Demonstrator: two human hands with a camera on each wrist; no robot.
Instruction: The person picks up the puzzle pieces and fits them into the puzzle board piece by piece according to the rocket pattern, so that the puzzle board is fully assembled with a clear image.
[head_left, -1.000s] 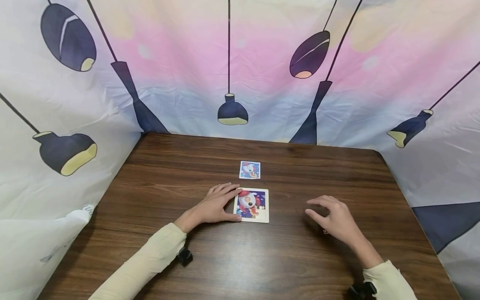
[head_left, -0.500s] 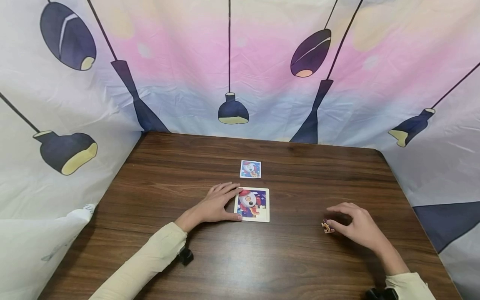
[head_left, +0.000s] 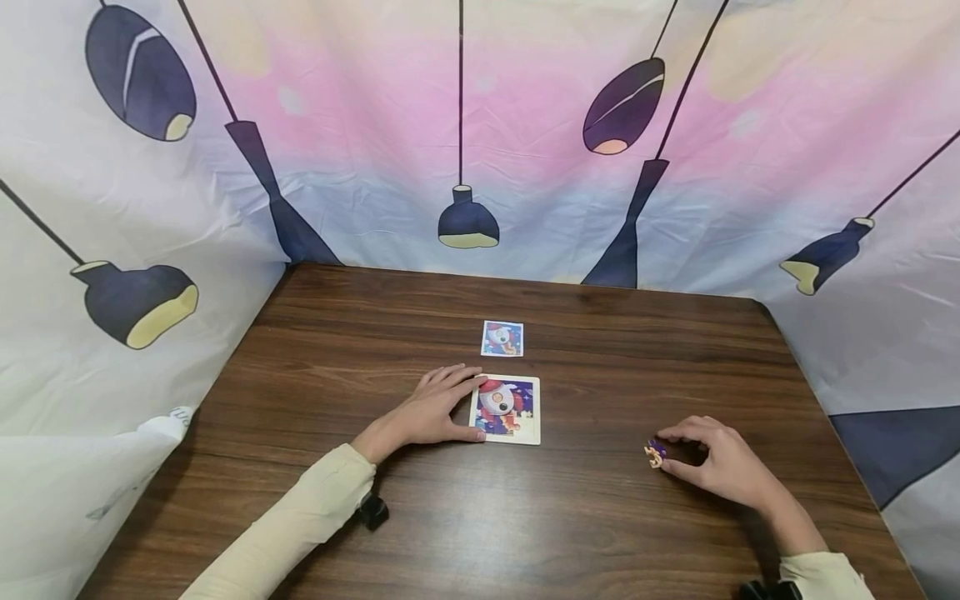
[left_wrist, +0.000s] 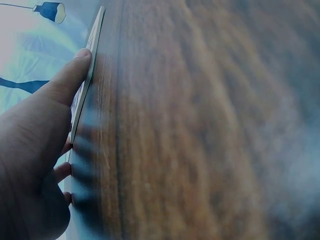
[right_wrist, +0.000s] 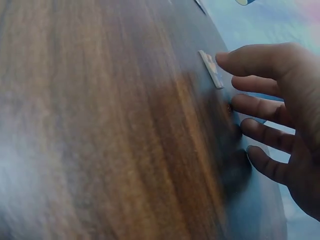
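Note:
A small square jigsaw puzzle in a cream frame [head_left: 536, 410] lies mid-table. It pictures a red and white rocket on purple, with a bare pale patch at its lower right. My left hand [head_left: 431, 412] rests along its left side, thumb at the near corner and index finger at the far one; in the left wrist view the thumb [left_wrist: 75, 72] lies on the frame's edge. Off to the right is a purple and orange puzzle piece [head_left: 655, 455]. Beside it is my right hand [head_left: 723, 467], thumb and index finger apart, thumb tip right at the piece.
Behind the puzzle lies a small picture card [head_left: 502, 339] with the same rocket. The brown wooden table [head_left: 360, 333] is enclosed at the back and sides by cloth [head_left: 360, 200] printed with hanging lamps.
My right hand has drawn back to the right and toward me, uncovering the puzzle piece that it mostly hid. The left hand and the framed puzzle have stayed in place.

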